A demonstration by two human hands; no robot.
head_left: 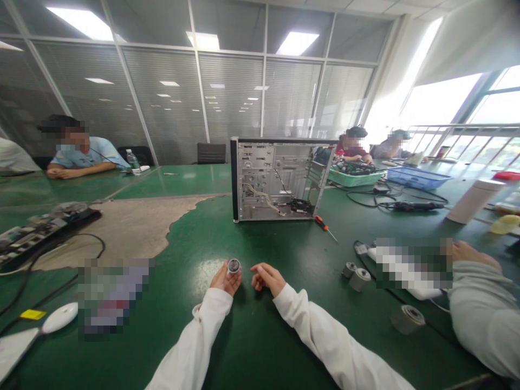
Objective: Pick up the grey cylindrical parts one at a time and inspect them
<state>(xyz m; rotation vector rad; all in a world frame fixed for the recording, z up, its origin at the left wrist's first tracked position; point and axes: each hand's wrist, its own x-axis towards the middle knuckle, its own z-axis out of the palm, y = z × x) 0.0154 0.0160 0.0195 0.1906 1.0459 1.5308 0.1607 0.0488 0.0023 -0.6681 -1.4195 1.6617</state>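
My left hand (226, 281) holds a small round metal part (233, 266) upright, its dark end facing up. To its right, my right hand (268, 277) hovers apart from the part, fingers curled with the index finger extended towards the left; nothing shows in it. Beyond both hands stands an open computer case (280, 179) with loose cables and a black fan inside. An orange-handled screwdriver (321, 222) lies by the case's lower right corner. On the right, two similar metal cylinders (359, 279) sit close together, and a larger one (408, 319) lies nearer.
The green table (195, 244) carries a white power strip (406, 271) beside a co-worker's sleeve (479, 309) at right. Green (355, 177) and blue baskets (418, 177), cables and a white bottle (474, 201) stand farther back. A white mouse (60, 317) lies left.
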